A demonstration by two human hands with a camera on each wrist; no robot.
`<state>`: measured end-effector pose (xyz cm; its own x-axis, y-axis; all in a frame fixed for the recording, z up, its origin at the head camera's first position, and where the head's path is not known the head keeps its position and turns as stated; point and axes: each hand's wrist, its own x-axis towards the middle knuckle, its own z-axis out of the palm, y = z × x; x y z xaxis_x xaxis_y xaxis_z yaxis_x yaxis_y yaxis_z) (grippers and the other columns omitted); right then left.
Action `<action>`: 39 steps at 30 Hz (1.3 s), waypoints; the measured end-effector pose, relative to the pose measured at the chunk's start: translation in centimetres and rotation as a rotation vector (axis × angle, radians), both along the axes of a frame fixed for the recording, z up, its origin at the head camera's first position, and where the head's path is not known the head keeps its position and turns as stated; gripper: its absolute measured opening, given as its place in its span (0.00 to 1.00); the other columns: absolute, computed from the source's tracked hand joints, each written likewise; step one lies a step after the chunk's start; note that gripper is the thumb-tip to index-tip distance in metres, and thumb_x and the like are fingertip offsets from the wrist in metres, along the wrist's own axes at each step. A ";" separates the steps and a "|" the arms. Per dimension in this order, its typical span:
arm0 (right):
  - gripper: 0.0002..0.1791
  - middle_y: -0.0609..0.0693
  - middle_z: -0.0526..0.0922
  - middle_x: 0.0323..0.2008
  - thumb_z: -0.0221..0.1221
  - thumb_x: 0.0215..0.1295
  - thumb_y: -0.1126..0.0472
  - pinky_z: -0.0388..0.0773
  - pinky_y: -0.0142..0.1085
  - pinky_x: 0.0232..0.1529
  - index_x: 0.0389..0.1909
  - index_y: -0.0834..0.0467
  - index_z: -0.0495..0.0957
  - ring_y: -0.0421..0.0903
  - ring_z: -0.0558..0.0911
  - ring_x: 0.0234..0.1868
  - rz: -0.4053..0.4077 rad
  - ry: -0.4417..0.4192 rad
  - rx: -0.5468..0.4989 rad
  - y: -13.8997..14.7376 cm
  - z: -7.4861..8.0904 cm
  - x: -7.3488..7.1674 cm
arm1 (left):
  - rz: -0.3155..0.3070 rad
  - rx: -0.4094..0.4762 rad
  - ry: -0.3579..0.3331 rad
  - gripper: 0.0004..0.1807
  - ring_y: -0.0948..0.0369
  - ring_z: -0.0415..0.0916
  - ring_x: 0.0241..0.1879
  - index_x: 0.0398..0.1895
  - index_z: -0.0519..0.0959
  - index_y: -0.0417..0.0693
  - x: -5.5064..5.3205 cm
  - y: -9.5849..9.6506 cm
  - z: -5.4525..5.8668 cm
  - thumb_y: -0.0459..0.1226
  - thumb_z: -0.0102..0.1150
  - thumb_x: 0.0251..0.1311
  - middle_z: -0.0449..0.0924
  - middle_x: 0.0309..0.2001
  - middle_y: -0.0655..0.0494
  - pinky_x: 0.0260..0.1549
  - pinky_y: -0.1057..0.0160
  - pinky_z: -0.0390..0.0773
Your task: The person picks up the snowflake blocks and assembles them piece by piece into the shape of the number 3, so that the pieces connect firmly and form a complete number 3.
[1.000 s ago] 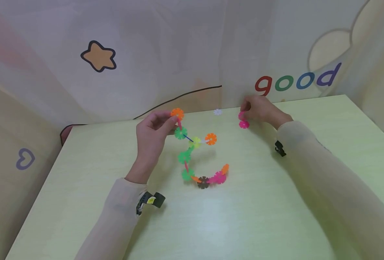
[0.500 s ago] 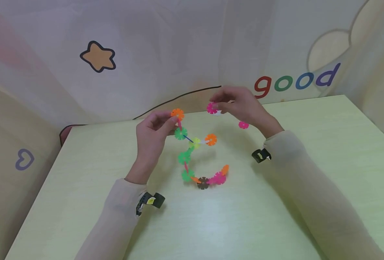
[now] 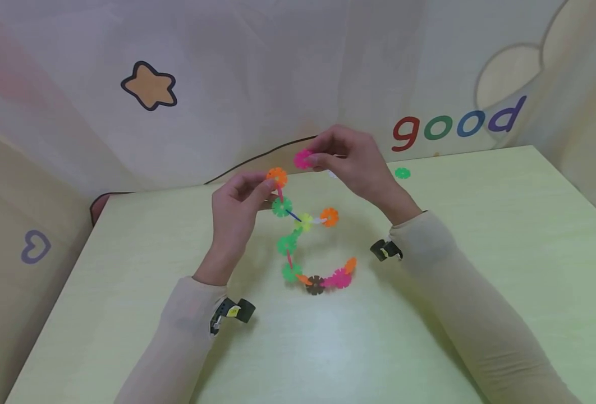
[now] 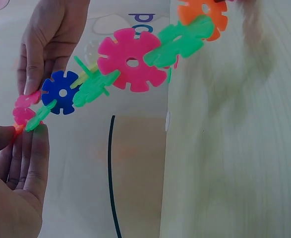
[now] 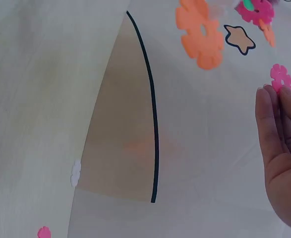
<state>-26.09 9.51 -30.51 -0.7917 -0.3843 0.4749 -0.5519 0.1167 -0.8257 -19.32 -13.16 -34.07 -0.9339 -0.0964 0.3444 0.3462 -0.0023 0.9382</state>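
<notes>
Your head camera looks forward and down over the desk (image 3: 429,314) from its near edge toward the far edge and wall, taking in both arms. Your left wrist camera sits very close, looking past the left hand (image 4: 14,183) along the snowflake-disc chain (image 4: 130,62). Your right wrist camera faces the far edge beyond the right hand (image 5: 281,153). All three share the chain.

The centre of the table (image 3: 429,314) is being occupied by the snowflake-piece chain (image 3: 303,247), held at its top by the left hand (image 3: 234,216). The far edge is being obstructed by the green piece (image 3: 402,173) and the backdrop (image 3: 278,84). Bare surface is being left along the near and right sides.
</notes>
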 end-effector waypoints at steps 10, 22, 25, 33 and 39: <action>0.06 0.55 0.91 0.40 0.69 0.67 0.74 0.87 0.40 0.49 0.43 0.67 0.83 0.51 0.90 0.41 0.045 0.066 -0.036 -1.0 -0.6 0.5 | -0.024 -0.005 -0.021 0.10 0.59 0.88 0.33 0.50 0.84 0.31 0.0 0.0 -0.1 0.30 0.66 0.72 0.88 0.39 0.45 0.43 0.58 0.89; 0.07 0.56 0.90 0.38 0.68 0.65 0.78 0.87 0.40 0.48 0.41 0.69 0.82 0.52 0.90 0.40 0.083 0.111 -0.064 -0.9 -0.5 0.4 | -0.057 0.009 -0.064 0.09 0.61 0.88 0.31 0.49 0.83 0.30 0.1 0.2 0.2 0.30 0.65 0.72 0.88 0.35 0.51 0.42 0.58 0.89; 0.07 0.57 0.90 0.38 0.68 0.65 0.78 0.87 0.41 0.48 0.41 0.69 0.82 0.50 0.90 0.39 0.096 0.112 -0.077 -0.9 -0.5 0.4 | -0.064 0.009 -0.070 0.09 0.60 0.88 0.32 0.49 0.83 0.31 0.1 0.2 0.3 0.30 0.65 0.72 0.88 0.37 0.46 0.42 0.58 0.89; 0.07 0.58 0.90 0.37 0.67 0.64 0.80 0.87 0.41 0.48 0.41 0.70 0.82 0.51 0.90 0.39 0.137 0.108 -0.089 -1.0 -0.7 0.3 | -0.071 -0.003 -0.071 0.10 0.60 0.89 0.33 0.50 0.84 0.32 0.1 0.2 0.3 0.32 0.66 0.73 0.88 0.38 0.43 0.43 0.57 0.89; 0.08 0.57 0.90 0.37 0.67 0.64 0.80 0.87 0.42 0.49 0.41 0.70 0.82 0.51 0.90 0.39 0.158 0.105 -0.096 -1.1 -0.8 0.4 | -0.069 -0.018 -0.068 0.10 0.59 0.89 0.33 0.49 0.84 0.31 0.1 0.1 0.3 0.32 0.65 0.73 0.88 0.36 0.52 0.44 0.57 0.89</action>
<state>-25.74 8.39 -31.32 -0.6694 -0.4491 0.5918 -0.6407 -0.0544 -0.7659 -19.17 -13.08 -33.81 -0.9595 -0.0252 0.2807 0.2810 -0.0069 0.9597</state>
